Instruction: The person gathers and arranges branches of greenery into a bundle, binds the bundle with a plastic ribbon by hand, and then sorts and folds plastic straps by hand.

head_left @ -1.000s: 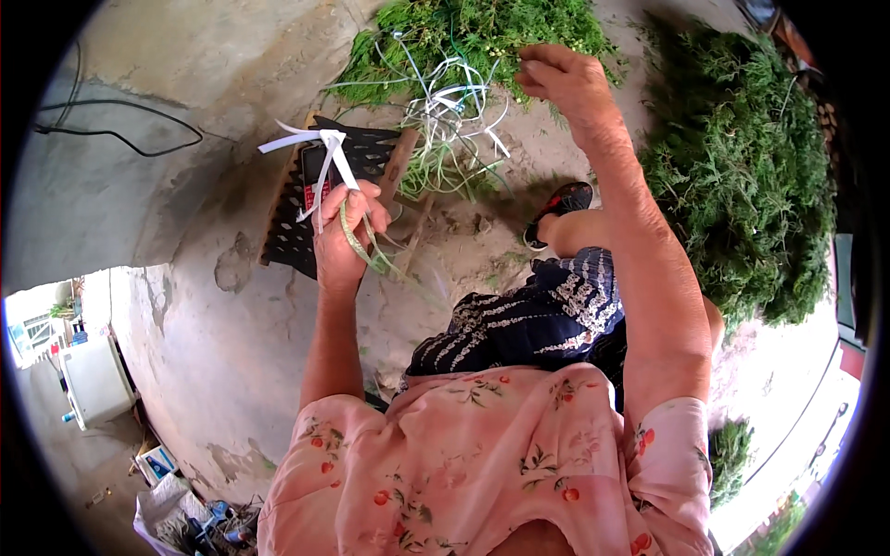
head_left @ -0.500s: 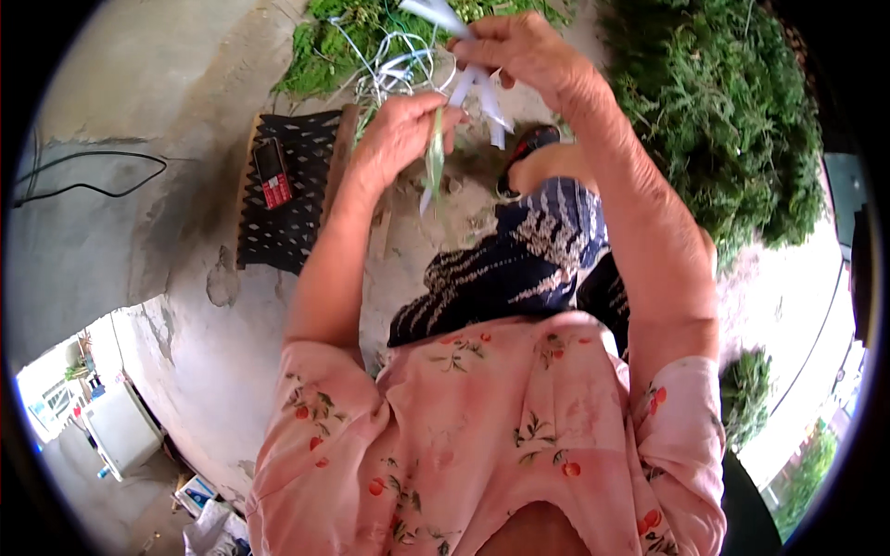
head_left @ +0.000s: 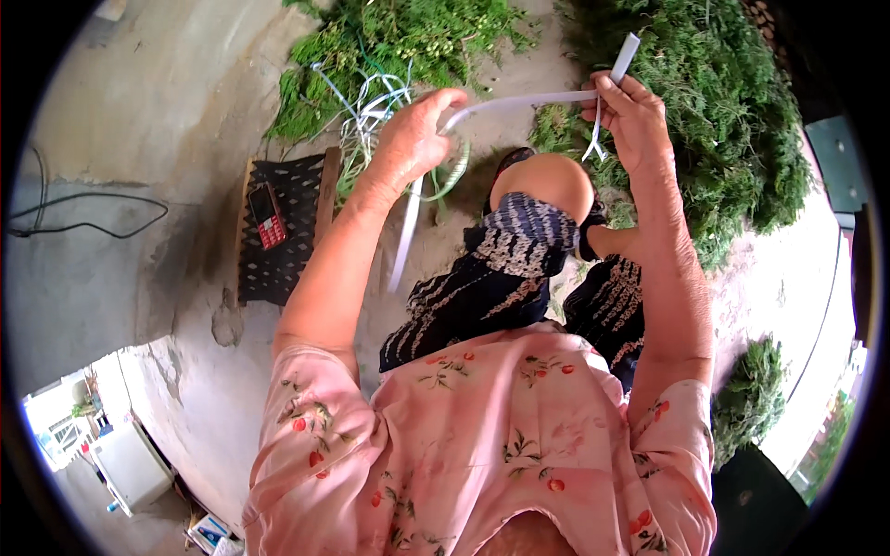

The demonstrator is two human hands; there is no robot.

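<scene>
A flat white plastic strap stretches between my two hands in a shallow arc. My left hand is closed around it at the left. Below that hand, a loose white length hangs down beside a pale green strip that curls outward. My right hand pinches the strap's other part between thumb and fingers. One end sticks up past these fingertips, and a thin split piece dangles under them. Just beyond my left hand lies a tangle of white and blue straps.
Cut green foliage lies on the ground ahead, with a larger heap at the right. To the left, a red and black phone rests on a low stool with a black patterned seat. A black cable runs farther left.
My hands have moved apart, the right one going right and down, drawing the strap out between them. More of the strap now hangs below my left hand.
</scene>
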